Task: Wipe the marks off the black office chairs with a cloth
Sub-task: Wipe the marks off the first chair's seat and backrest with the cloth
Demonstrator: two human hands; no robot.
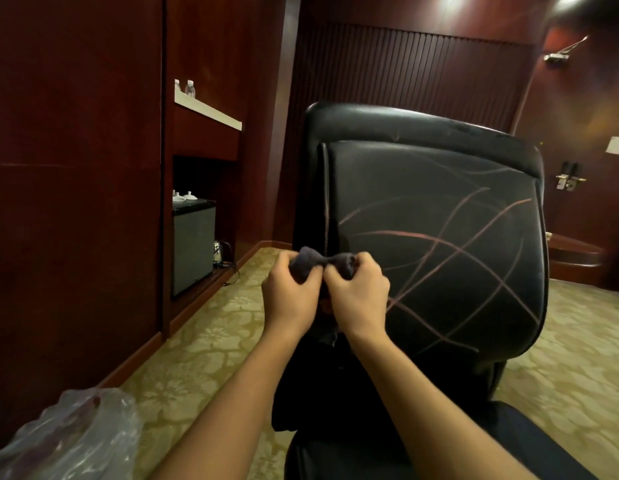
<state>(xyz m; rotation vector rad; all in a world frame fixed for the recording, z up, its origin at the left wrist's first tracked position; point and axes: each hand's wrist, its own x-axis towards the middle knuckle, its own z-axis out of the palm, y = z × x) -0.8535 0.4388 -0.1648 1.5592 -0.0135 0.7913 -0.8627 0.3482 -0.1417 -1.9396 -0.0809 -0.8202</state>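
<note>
A dark cloth (323, 263) is gripped at either end by the left hand (290, 296) and right hand (358, 294), fingers curled round it, its length running left to right, near the marked backrest of the black chair (439, 237). No writing can be read.

Black chair (439, 188) — pink marks (450, 251); dark-grey cloth (321, 263).
</note>
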